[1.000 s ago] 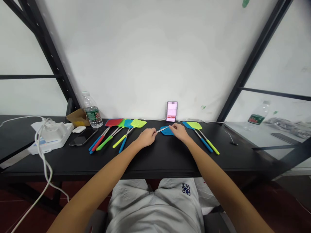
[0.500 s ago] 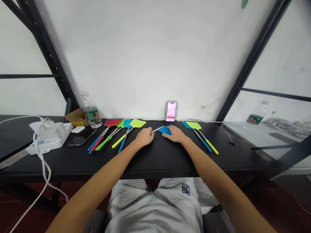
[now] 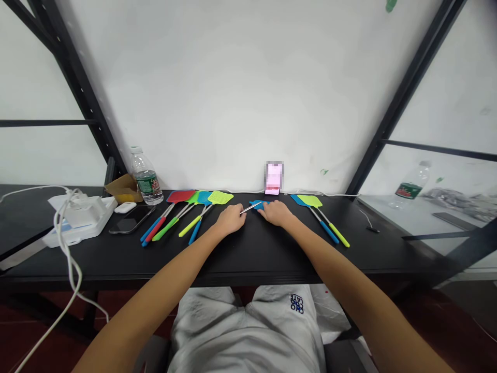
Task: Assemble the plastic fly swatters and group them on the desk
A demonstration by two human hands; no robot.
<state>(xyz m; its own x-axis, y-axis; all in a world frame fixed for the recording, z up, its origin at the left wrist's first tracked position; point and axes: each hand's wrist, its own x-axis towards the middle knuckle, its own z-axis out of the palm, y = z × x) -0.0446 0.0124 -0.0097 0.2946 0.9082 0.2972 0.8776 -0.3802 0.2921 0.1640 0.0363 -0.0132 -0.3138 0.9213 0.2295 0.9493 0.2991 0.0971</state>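
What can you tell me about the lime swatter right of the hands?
The lime swatter has a flat, seemingly plastic head, thin metallic-looking shaft and lime grip. It lies on the black table, head toward the wall, grip slanting right toward the near edge. Its head overlaps a blue swatter.

My left hand (image 3: 232, 218) grips a rod (image 3: 250, 208), my right hand (image 3: 276, 213) a blue head (image 3: 259, 206); swatters (image 3: 220, 197) lie to either side, a phone (image 3: 274, 178) beyond.
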